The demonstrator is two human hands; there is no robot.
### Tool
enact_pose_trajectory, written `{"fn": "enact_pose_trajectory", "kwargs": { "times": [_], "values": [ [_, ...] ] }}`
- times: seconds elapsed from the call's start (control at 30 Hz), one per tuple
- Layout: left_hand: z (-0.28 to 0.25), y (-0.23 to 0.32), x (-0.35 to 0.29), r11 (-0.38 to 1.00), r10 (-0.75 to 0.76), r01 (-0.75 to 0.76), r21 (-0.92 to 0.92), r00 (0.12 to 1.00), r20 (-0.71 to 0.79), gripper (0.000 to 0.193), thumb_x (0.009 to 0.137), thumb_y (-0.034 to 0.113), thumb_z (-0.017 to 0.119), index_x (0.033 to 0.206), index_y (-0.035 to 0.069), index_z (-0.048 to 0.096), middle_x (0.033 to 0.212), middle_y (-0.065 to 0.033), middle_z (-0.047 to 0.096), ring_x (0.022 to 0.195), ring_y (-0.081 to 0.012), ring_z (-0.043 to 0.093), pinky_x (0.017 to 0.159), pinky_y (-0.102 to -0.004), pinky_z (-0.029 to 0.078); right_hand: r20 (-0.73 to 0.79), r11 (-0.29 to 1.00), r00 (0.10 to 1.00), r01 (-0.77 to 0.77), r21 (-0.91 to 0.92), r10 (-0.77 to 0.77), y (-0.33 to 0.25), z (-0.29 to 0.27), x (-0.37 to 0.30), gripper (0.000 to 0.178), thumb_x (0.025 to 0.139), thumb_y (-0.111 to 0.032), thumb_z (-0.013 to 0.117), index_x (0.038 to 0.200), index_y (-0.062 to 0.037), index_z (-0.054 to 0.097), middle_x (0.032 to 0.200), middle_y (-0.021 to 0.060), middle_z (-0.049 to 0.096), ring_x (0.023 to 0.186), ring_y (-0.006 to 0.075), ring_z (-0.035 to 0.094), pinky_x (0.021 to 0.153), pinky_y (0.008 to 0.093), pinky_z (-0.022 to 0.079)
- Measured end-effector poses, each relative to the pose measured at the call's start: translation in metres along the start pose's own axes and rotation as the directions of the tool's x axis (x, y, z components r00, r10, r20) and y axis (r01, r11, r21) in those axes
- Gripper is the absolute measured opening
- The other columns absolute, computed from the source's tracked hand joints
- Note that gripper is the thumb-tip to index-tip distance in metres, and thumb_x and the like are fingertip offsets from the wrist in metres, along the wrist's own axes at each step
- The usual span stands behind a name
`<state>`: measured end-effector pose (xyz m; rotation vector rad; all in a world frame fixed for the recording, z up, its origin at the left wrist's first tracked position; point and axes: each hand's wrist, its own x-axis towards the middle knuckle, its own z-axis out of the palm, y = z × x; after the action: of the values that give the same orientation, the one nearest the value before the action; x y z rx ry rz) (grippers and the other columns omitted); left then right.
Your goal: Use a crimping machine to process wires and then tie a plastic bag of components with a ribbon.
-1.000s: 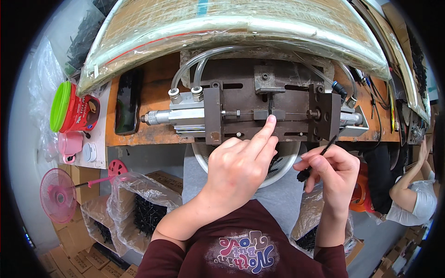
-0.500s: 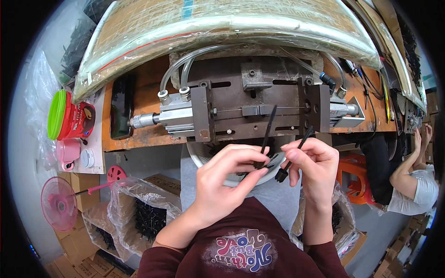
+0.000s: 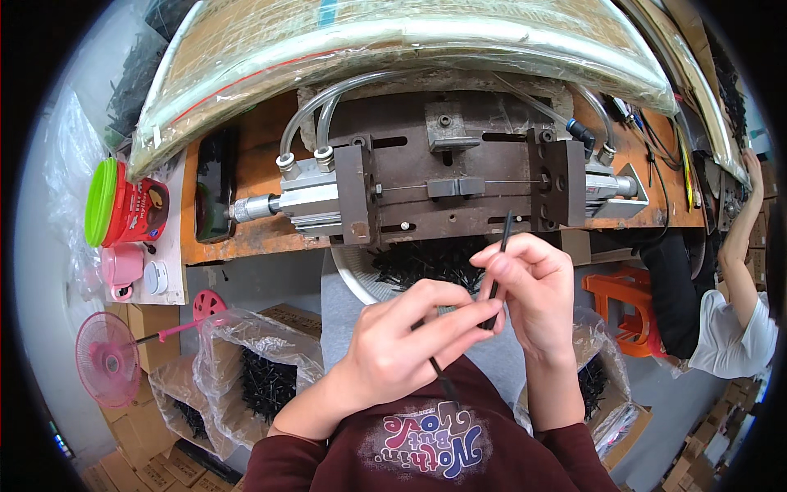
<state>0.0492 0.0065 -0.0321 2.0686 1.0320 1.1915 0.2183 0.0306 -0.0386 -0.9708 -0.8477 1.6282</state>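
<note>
My right hand [image 3: 537, 287] pinches a thin black plastic rod [image 3: 505, 230] that stands nearly upright. The fingertips of my left hand [image 3: 410, 336] meet the lower end of this rod. A second black rod [image 3: 443, 380] lies in my left hand, its flat end slanting down out of the grip toward my shirt. Behind my hands, a white basin [image 3: 352, 281] on my lap holds a heap of similar black parts [image 3: 426, 262]. Just beyond the basin sits a dark metal fixture [image 3: 410, 215] with a small grey block [image 3: 456, 187] at its middle.
Air cylinders [image 3: 311, 201] with clear hoses flank the fixture on the wooden bench [image 3: 205, 251]. Plastic-lined boxes [image 3: 270, 381] of black parts stand on both sides of me. A pink fan [image 3: 107, 359] is at left, an orange stool [image 3: 623, 305] at right, near another person [image 3: 732, 336].
My hands have come together, and the right-hand rod is now more upright, its lower end at my left fingers. The left-hand rod has swung from pointing up to pointing down.
</note>
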Motion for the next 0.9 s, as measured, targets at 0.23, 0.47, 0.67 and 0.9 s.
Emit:
{"fn": "enact_pose_trajectory", "kwargs": {
  "times": [0.23, 0.47, 0.67, 0.9],
  "values": [
    [-0.003, -0.013, 0.015, 0.906, 0.09, -0.08, 0.416, 0.996, -0.003, 0.029, 0.068, 0.007, 0.075, 0.096, 0.002, 0.068, 0.115, -0.0131, 0.064, 0.067, -0.016, 0.065, 0.055, -0.0261, 0.051, -0.127, 0.933, 0.963, 0.192, -0.304, -0.239, -0.001, -0.001, -0.003, 0.022, 0.091, -0.005, 0.058, 0.112, 0.003, 0.06, 0.084, 0.0087, 0.066, 0.057, 0.0051, 0.054, 0.052, 0.0175, 0.043],
    [0.002, -0.018, 0.03, 0.794, -0.005, -0.076, 0.604, 0.991, 0.132, 0.023, 0.074, 0.011, 0.071, 0.095, 0.002, 0.066, 0.12, -0.011, 0.062, 0.057, -0.0154, 0.063, 0.051, -0.0254, 0.049, -0.106, 0.905, 0.969, 0.168, -0.392, -0.225, 0.0, -0.012, -0.02, 0.02, 0.09, -0.001, 0.057, 0.109, 0.0028, 0.061, 0.084, 0.0079, 0.066, 0.061, 0.0052, 0.055, 0.053, 0.018, 0.043],
    [0.001, -0.012, 0.036, 0.781, -0.081, -0.039, 0.624, 0.983, 0.163, 0.024, 0.075, 0.012, 0.071, 0.096, 0.002, 0.065, 0.123, -0.01, 0.06, 0.053, -0.0153, 0.061, 0.05, -0.0253, 0.048, -0.107, 0.893, 0.961, 0.192, -0.407, -0.255, 0.005, -0.018, -0.031, 0.022, 0.088, -0.001, 0.059, 0.109, 0.0049, 0.06, 0.087, 0.0104, 0.065, 0.068, 0.0078, 0.06, 0.055, 0.0189, 0.046],
    [0.004, 0.002, 0.03, 0.892, -0.141, 0.071, 0.447, 0.982, 0.126, 0.031, 0.075, 0.007, 0.069, 0.105, 0.004, 0.062, 0.116, -0.008, 0.06, 0.063, -0.0205, 0.064, 0.053, -0.0288, 0.05, -0.007, 0.944, 0.951, 0.304, -0.127, -0.308, 0.002, 0.002, -0.037, 0.027, 0.084, 0.001, 0.063, 0.11, 0.006, 0.058, 0.09, 0.0141, 0.066, 0.068, 0.0096, 0.061, 0.055, 0.0201, 0.047]
  ]
}}
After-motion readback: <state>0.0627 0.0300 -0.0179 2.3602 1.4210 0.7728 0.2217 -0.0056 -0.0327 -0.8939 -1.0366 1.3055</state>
